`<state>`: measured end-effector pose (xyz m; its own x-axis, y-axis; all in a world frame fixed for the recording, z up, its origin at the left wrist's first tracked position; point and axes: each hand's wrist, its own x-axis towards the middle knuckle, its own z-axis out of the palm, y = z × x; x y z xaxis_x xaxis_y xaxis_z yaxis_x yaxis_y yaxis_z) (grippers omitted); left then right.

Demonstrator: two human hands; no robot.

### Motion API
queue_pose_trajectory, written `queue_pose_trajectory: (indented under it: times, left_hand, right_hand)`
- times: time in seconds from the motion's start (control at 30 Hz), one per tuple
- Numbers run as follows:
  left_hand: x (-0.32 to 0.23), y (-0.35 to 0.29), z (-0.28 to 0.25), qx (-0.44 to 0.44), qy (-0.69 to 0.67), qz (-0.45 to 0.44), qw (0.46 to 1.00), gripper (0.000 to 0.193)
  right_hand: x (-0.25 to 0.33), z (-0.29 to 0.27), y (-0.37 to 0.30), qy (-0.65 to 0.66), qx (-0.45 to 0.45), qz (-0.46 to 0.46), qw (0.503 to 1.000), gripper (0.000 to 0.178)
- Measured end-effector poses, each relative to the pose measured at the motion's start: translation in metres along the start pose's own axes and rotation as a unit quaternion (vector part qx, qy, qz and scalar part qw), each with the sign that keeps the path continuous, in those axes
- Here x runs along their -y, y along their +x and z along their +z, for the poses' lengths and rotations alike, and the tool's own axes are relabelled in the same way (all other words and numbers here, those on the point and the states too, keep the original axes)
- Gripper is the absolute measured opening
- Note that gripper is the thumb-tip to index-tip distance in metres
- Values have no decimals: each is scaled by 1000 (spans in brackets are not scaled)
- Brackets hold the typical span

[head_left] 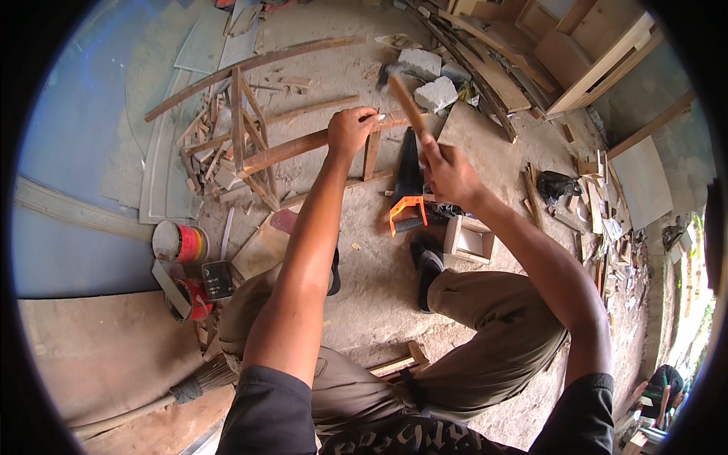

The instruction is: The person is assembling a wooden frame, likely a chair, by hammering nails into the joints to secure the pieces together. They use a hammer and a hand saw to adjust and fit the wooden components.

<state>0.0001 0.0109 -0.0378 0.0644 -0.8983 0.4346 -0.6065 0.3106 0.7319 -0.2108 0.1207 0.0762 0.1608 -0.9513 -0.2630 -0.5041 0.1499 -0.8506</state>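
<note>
My right hand (451, 173) is wrapped round the wooden handle of a hammer (409, 105), raised with its dark, blurred head up and to the left. My left hand (351, 130) is closed in a pinch at the upper rail of a wooden frame (287, 152). Something small and pale shows at its fingertips, too small to name. Short posts and crosspieces join the frame's long rails as it stands on the floor. Just below the hammer lies a handsaw (408, 208) with a dark blade and an orange and black handle, close to my right hand.
Concrete blocks (435, 95) and long planks (485, 72) lie beyond the hammer. A small wooden box (469, 240) sits by my right foot. Paint cans (179, 242), a broom (205, 379) and scrap wood are at left. A wooden cabinet (599, 53) is at far right.
</note>
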Motion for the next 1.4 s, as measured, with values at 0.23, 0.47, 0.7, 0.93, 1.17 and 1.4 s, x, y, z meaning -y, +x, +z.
queue_pose_trajectory:
  times: [0.23,0.47,0.7,0.93,1.17,1.4]
  left_hand:
    - [-14,3,6,20,-18,-14,1000,22]
    - [18,16,-21,120,-23,99,988,52]
    - [7,14,-46,279,307,-38,909,40]
    - [4,17,-41,278,295,-53,913,25]
    - [11,17,-47,270,306,-57,911,25]
    - [-2,14,-50,270,311,-58,909,24]
  right_hand:
    - [-26,-5,4,-77,-8,-41,996,64]
    - [-1,-15,7,-37,-53,-43,997,69]
    - [-7,0,-3,-69,-2,-12,998,69]
    - [-16,2,-5,-37,-24,-51,998,68]
    - [8,7,-10,12,-24,-71,997,68]
    - [1,7,-2,-78,-17,-18,997,62]
